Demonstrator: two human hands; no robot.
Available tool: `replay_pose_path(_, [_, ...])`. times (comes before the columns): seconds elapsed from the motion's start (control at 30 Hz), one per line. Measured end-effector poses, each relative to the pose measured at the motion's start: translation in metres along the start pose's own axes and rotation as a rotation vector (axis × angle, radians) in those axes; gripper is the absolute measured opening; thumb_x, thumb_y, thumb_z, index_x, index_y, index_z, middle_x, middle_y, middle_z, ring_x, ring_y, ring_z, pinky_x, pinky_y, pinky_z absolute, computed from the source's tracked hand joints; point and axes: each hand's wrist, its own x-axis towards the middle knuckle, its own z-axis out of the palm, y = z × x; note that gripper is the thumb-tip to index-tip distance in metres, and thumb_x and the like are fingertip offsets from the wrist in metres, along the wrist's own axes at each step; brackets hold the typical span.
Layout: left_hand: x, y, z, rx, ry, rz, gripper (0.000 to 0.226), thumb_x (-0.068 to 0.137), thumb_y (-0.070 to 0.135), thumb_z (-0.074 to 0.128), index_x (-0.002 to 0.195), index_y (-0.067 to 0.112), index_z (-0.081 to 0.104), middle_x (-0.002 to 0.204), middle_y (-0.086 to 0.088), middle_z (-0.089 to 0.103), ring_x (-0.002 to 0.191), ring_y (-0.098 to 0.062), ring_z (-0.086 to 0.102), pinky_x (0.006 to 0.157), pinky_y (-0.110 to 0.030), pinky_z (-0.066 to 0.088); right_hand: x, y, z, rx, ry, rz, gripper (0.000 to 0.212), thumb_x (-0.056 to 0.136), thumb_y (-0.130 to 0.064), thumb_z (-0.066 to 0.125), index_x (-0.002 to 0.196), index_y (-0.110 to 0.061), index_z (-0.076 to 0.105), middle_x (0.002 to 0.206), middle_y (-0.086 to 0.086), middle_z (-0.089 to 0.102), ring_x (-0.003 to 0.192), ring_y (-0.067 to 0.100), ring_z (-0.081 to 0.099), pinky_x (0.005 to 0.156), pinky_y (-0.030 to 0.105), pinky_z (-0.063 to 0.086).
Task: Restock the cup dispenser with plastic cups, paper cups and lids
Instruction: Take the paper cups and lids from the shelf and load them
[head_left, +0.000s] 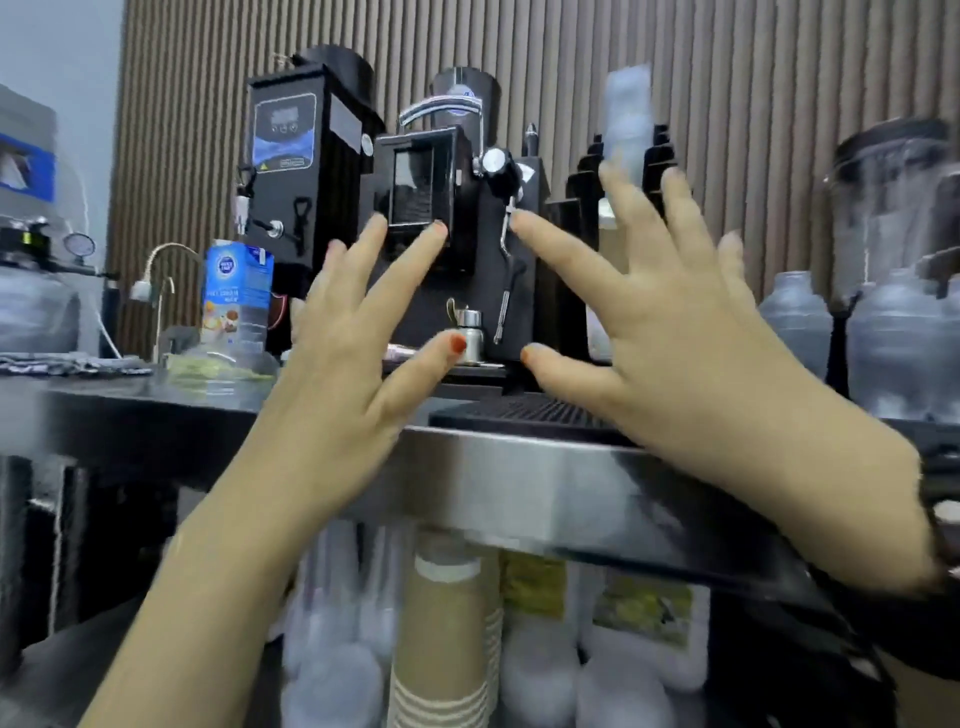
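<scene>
My left hand and my right hand are both raised in front of the counter, fingers spread wide, holding nothing. Behind my right hand stands a black stepped cup dispenser with a stack of clear plastic cups rising from it. Under the counter, a stack of brown paper cups lies between sleeves of clear plastic cups on the left and white lids or cups on the right. The picture is blurred.
A black coffee machine and a tall black grinder stand on the steel counter. A blue milk carton and a tap are at left. Blender jars and bottles stand at right.
</scene>
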Motion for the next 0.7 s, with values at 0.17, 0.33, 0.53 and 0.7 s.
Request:
replay_pose_path(0.17, [-0.048, 0.021, -0.007, 0.03, 0.056, 0.112, 0.061, 0.081, 0.058, 0.03, 0.138, 0.047, 0.012, 0.156, 0.0, 0.009, 0.144, -0.016, 0.0, 0.115, -0.053, 0.007, -0.044, -0.033, 0.002, -0.072, 0.12, -0.082, 0.069, 0.081, -0.059, 0.038, 0.144, -0.044, 0.014, 0.157, 0.011, 0.004, 0.142, 0.038, -0.003, 0.106, 0.066, 0.007])
replay_pose_path(0.33, [-0.096, 0.011, -0.011, -0.034, 0.116, 0.109, 0.063, 0.077, 0.072, 0.027, 0.135, 0.053, 0.012, 0.155, 0.011, 0.007, 0.142, -0.005, 0.0, 0.113, -0.022, -0.001, -0.086, -0.052, 0.015, -0.093, 0.248, -0.084, 0.069, 0.076, -0.057, 0.036, 0.141, -0.036, 0.032, 0.151, 0.018, 0.027, 0.137, 0.046, 0.019, 0.097, 0.071, 0.023])
replay_pose_path(0.53, [-0.167, 0.014, 0.008, -0.064, 0.068, 0.048, 0.061, 0.077, 0.06, 0.035, 0.134, 0.053, 0.014, 0.155, 0.011, 0.007, 0.142, -0.005, 0.001, 0.11, -0.019, 0.006, -0.155, -0.068, 0.03, -0.063, 0.163, -0.096, 0.069, 0.076, -0.055, 0.039, 0.141, -0.034, 0.032, 0.151, 0.018, 0.027, 0.137, 0.046, 0.017, 0.097, 0.07, 0.024])
replay_pose_path(0.7, [-0.193, 0.012, 0.043, -0.106, -0.028, 0.003, 0.06, 0.075, 0.071, 0.031, 0.131, 0.06, 0.012, 0.154, 0.018, 0.003, 0.14, 0.001, -0.003, 0.104, -0.017, 0.006, -0.187, -0.051, 0.044, -0.06, 0.077, -0.03, 0.069, 0.078, -0.057, 0.039, 0.142, -0.038, 0.024, 0.153, 0.014, 0.023, 0.139, 0.041, 0.014, 0.099, 0.067, 0.023])
